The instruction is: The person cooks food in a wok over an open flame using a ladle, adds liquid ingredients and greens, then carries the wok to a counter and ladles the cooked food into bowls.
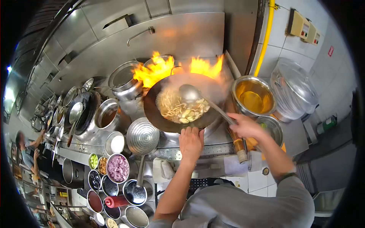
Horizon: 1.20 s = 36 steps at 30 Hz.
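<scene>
A dark wok (154,108) sits over the burner, with noodles and pale green vegetable pieces (181,108) steaming inside it. My left hand (191,144) is closed on the wok's near edge; whether it grips the rim or a handle there is hidden. My right hand (245,125) is wrapped round the handle of a metal ladle (190,94). The ladle's bowl is down in the wok, over the food. Tall flames (159,70) rise behind the wok's far side.
A perforated skimmer (143,135) rests left of the wok. Bowls of ingredients, including chopped purple onion (118,168), stand at lower left. A pot of yellow oil (254,97) is on the right, beside lidded clear containers (294,87). Another person (28,152) stands far left.
</scene>
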### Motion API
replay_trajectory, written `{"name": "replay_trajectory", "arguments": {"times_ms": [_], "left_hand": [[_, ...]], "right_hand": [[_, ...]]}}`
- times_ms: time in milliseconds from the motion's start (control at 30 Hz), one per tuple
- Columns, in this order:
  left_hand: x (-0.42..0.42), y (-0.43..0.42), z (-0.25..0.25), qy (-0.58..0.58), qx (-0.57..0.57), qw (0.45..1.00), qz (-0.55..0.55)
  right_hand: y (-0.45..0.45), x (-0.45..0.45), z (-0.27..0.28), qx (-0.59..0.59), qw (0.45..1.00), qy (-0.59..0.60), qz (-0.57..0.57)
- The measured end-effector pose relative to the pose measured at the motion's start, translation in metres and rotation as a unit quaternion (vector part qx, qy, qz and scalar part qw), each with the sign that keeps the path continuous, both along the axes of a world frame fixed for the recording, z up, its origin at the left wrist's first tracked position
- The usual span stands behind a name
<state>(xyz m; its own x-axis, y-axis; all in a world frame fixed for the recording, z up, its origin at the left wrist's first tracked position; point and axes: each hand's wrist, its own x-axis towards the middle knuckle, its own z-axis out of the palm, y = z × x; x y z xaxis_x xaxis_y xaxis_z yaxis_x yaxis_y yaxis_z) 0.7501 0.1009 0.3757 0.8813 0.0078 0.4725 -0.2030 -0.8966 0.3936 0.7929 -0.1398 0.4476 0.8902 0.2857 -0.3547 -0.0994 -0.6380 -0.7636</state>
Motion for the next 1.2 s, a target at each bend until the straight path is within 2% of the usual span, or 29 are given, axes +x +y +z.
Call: {"name": "replay_trajectory", "arguments": {"times_ms": [33, 67, 233, 367, 467, 533, 600, 700, 833, 967, 1067, 1100, 1200], "left_hand": [[0.001, 0.0, 0.0, 0.004, 0.002, 1.0, -0.004], [0.001, -0.001, 0.001, 0.008, 0.003, 1.0, -0.007], [0.003, 0.008, -0.003, 0.001, -0.004, 1.0, -0.014], [0.002, 0.011, -0.003, 0.004, -0.008, 1.0, -0.016], [0.004, 0.007, -0.001, 0.011, -0.016, 1.0, -0.018], [0.002, 0.012, 0.002, 0.032, -0.02, 0.999, -0.028], [0.0, 0.014, 0.007, 0.062, -0.033, 0.997, -0.038], [-0.017, 0.023, 0.015, 0.012, -0.081, 0.994, -0.078], [-0.054, 0.026, 0.038, 0.031, -0.074, 0.991, -0.104], [-0.077, 0.027, 0.039, 0.061, -0.114, 0.982, -0.139], [-0.103, 0.047, 0.034, 0.072, -0.129, 0.981, -0.122], [-0.109, 0.055, 0.033, 0.076, -0.133, 0.982, -0.113], [-0.111, 0.065, 0.027, 0.072, -0.165, 0.981, -0.068]], "right_hand": [[0.017, 0.005, 0.002, -0.027, 0.999, -0.033, 0.025], [0.043, 0.005, -0.005, 0.028, 0.999, -0.005, 0.027], [-0.002, -0.006, -0.007, 0.036, 0.997, 0.063, 0.034], [0.024, 0.006, 0.011, -0.043, 0.999, 0.007, 0.003], [0.056, 0.008, -0.007, -0.044, 0.999, -0.013, 0.02], [0.034, 0.001, -0.029, -0.051, 0.991, -0.105, 0.063], [0.006, -0.011, -0.016, -0.079, 0.977, -0.171, 0.103], [-0.016, -0.024, 0.005, -0.191, 0.935, -0.265, 0.138], [-0.013, -0.024, 0.018, -0.139, 0.945, -0.236, 0.181], [0.005, -0.008, -0.019, -0.212, 0.917, -0.266, 0.21], [-0.02, -0.007, 0.01, -0.229, 0.92, -0.23, 0.217], [-0.025, -0.005, 0.026, -0.24, 0.942, -0.153, 0.18], [-0.019, 0.007, 0.014, -0.266, 0.928, -0.22, 0.143]]}}
